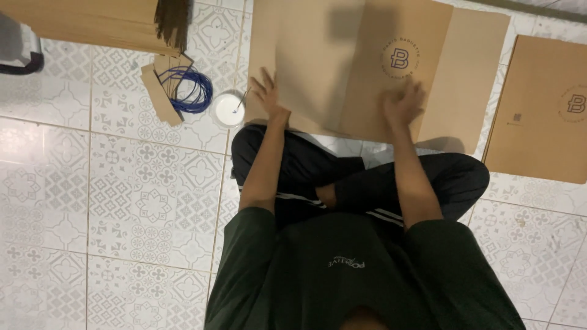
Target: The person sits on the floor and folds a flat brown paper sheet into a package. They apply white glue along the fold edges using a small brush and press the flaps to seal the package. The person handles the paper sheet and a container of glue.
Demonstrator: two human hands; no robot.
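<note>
Seated person presses both hands flat on a brown paper sheet laid on the tiled floor.

Nearest: crossed legs in dark trousers. Beyond the knees, left hand rests on the sheet's left part, fingers spread and flat, gripping nothing. Right hand lies near the middle, blurred; fingers seem flat, spread uncertain. The folded brown paper sheet looks light, thin, creasable, likely to slide on tile; best taken by its edges. Left of it: white cup, blue cord coil, paper strips. Farther: stacked sheets; another brown piece right.
</note>
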